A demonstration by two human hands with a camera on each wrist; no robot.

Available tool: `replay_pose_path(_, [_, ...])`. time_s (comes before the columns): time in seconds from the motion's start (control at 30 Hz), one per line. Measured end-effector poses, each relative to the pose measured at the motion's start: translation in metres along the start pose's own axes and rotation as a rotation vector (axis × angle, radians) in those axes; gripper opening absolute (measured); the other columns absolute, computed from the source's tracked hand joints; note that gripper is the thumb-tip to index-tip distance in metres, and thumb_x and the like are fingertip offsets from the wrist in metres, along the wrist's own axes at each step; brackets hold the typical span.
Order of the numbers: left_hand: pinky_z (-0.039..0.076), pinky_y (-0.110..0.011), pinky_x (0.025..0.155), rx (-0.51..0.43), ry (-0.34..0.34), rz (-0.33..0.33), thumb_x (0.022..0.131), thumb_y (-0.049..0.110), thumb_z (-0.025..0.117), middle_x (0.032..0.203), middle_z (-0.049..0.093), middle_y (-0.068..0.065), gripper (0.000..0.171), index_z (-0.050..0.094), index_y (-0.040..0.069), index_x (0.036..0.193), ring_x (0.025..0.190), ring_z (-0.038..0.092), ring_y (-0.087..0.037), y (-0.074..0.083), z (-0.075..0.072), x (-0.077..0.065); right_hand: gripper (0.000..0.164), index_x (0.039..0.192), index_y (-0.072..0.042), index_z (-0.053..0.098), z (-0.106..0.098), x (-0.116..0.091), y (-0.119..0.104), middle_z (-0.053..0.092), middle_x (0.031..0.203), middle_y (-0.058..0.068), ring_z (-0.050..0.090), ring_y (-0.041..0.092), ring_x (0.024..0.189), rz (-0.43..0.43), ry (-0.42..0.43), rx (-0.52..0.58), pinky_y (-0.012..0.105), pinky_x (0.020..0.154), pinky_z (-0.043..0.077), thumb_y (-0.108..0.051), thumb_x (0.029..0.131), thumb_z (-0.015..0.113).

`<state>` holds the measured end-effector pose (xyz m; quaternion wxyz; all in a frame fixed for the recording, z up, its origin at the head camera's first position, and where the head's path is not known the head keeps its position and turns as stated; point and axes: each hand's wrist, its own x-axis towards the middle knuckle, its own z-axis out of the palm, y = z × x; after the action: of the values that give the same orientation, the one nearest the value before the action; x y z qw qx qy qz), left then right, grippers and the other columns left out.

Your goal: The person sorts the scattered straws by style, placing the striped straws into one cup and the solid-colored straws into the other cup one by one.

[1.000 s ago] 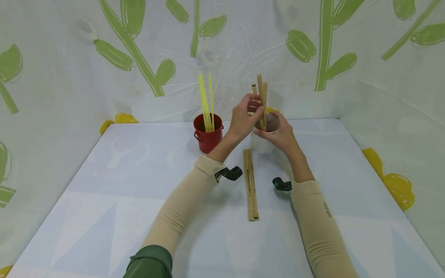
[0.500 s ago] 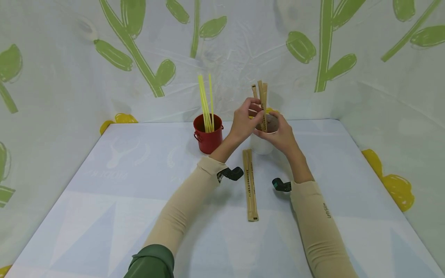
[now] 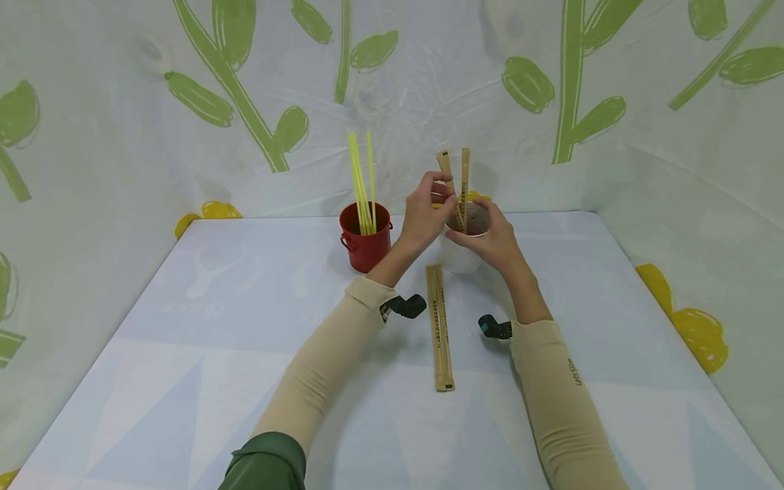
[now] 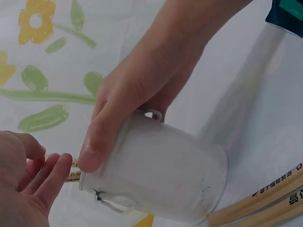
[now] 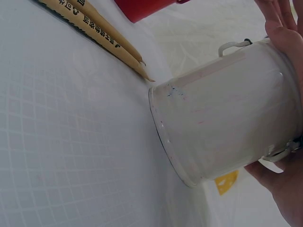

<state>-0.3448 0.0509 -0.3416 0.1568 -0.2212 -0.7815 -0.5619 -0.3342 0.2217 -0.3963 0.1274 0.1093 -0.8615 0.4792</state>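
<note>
A small white metal pail (image 3: 461, 258) stands at the back of the table. My right hand (image 3: 501, 243) grips it around the rim, thumb at the front. Slim sticks in printed brown paper wrappers (image 3: 465, 173) rise out of the pail, one leaning left. Beside them, above the rim, is my left hand (image 3: 424, 212); its fingers (image 4: 53, 177) are loosely bent, with fingertips close to the wrapped ends. Nothing shows between them in the left wrist view. Two more wrapped sticks (image 3: 442, 333) lie side by side on the table, in front of the pail.
Left of the white pail stands a red pail (image 3: 369, 255) holding several thin yellow straws (image 3: 362, 184). The table (image 3: 245, 286) has a pale patterned cover and meets a plastic sheet wall (image 3: 422, 88) with green leaf prints at its back edge.
The wrapped stick at my left fingers went down into the white pail, and its tall end no longer stands above the others. My left fingers shifted slightly left. The right hand stayed on the pail.
</note>
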Motion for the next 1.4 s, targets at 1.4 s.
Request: replay_pose_path(1.4, [0.059,-0.027,0.079,0.239,-0.453,-0.222,0.089,0.015,0.071,0.113,0.067,-0.011,0.053,0.049,0.008,0.136,0.094,0.068,-0.019,-0.031,-0.03,-0.089,0.097,0.147,-0.012,0.036,0.0,0.0,-0.001,0.041,0.153,0.009,0.038,0.03,0.141,0.034,-0.001,-0.038,0.061,0.112,0.034,-0.05,0.072,0.083])
